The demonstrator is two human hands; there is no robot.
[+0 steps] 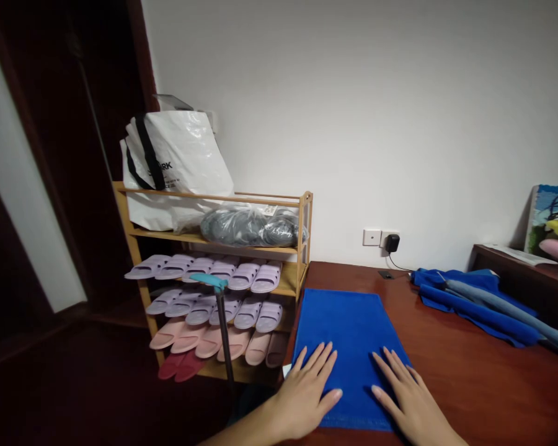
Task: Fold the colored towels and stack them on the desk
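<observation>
A blue cloth (348, 328) lies spread flat in a long rectangle on the reddish-brown table (456, 378). My left hand (304, 390) rests palm down on its near left part, fingers stretched out and thumb apart. On the near right part, my right hand (409, 390) also lies flat with its fingers spread. A small white tag shows at the cloth's left edge, beside my left hand. Neither hand grips anything.
Crumpled blue cloths (478, 303) lie at the table's right. A black plug (392, 243) sits in the wall socket behind. Left of the table stands a wooden rack (304, 248) with several slippers (246, 275), a white bag (186, 148) and a blue-topped pole (223, 328).
</observation>
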